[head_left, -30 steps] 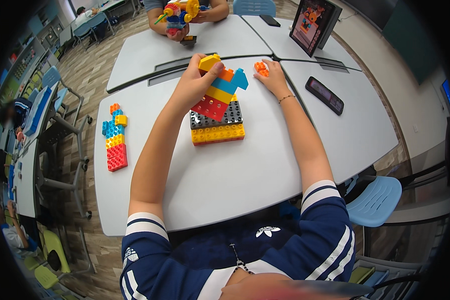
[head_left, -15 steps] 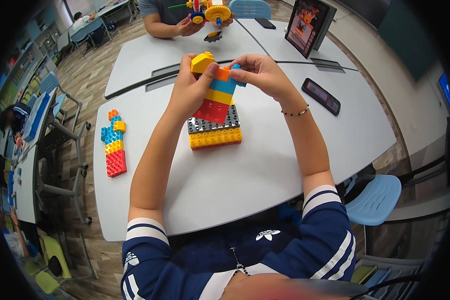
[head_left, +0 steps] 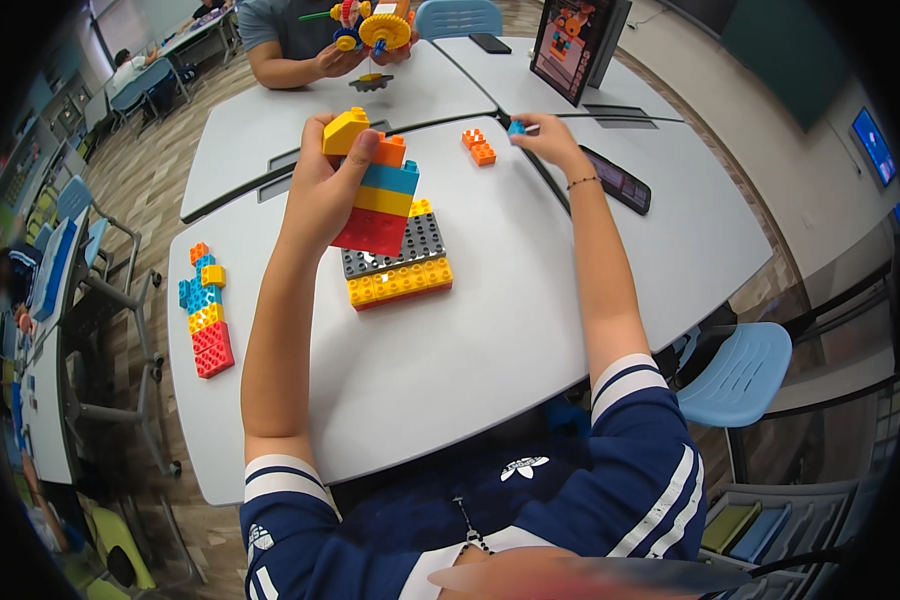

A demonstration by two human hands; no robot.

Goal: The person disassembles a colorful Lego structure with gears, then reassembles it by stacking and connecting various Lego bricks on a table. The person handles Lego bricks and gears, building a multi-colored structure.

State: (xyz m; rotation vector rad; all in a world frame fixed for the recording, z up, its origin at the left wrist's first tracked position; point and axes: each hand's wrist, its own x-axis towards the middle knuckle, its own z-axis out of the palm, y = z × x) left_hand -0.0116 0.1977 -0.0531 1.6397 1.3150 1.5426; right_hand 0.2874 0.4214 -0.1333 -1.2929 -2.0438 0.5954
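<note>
My left hand (head_left: pixel 322 190) is closed around an upright stack of toy building bricks (head_left: pixel 384 203), red at the bottom, then yellow, blue and orange, with a yellow sloped piece at the top left. Out to the right, my right hand (head_left: pixel 548 143) pinches a small blue brick (head_left: pixel 516 128), well apart from the stack. Two orange bricks (head_left: pixel 479 148) lie on the table between my hands. Below the held stack, and partly hidden by it, sits a flat brick base (head_left: pixel 400 284) with yellow sides and a dark grey studded top.
A second brick figure (head_left: pixel 208 308) in red, yellow, blue and orange lies at the table's left. A phone (head_left: pixel 618 182) rests beyond my right wrist. At the back stands a tablet (head_left: pixel 576 48). Across the table, another person's hands (head_left: pixel 342 64) hold a geared model (head_left: pixel 383 34).
My right hand has come away from the stack and moved right with the blue brick. The orange bricks now show. The whole view has shifted slightly.
</note>
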